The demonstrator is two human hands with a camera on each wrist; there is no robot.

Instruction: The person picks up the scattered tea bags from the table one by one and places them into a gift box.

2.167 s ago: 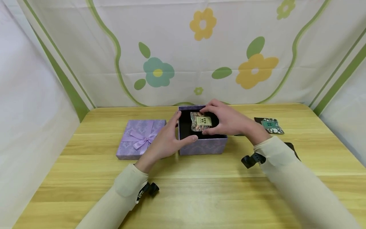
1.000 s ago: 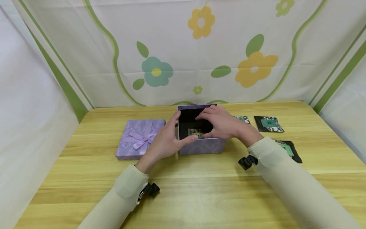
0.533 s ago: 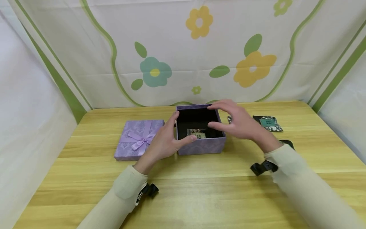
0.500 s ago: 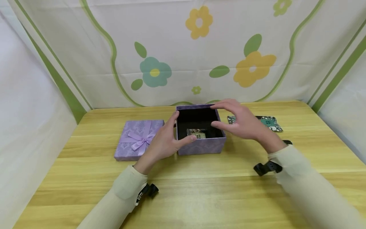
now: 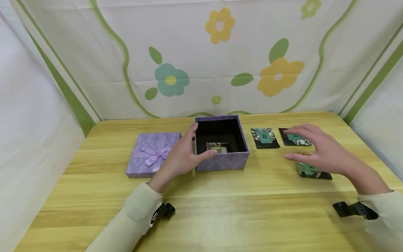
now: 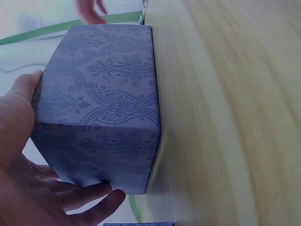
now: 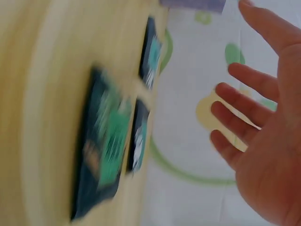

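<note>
My left hand (image 5: 179, 159) holds the open purple box (image 5: 220, 161) at its near left corner; my thumb (image 5: 206, 156) lies along the front wall just under the rim and my fingers (image 5: 192, 130) reach up the left wall, so the corner sits clasped between them; in the left wrist view the same hand (image 6: 28, 188) cups the patterned box (image 6: 99, 117) with the fingers (image 6: 91, 197) curled under one edge. My right hand (image 5: 321, 152) hovers at about 3 o'clock from the box, well apart from it; its fingers (image 7: 244, 103) are spread and slack and pinch nothing.

Under that hand, partly hidden, a dark packet with a green label (image 5: 311, 171) lies flat on the wooden table (image 5: 220, 210); a second dark packet (image 5: 294, 138) peeks past my fingertips at about 12 o'clock from the hand; a third dark packet (image 5: 264, 137) lies just beside the box's right wall. Inside the box, against its black lining, one packet with a pale label (image 5: 217, 147) rests near the front wall.

At 9 o'clock from the box the purple lid with its ribbon bow (image 5: 152, 152) lies flat on the table, just beside my left hand; a flowered cloth (image 5: 220, 59) hangs behind it all.
</note>
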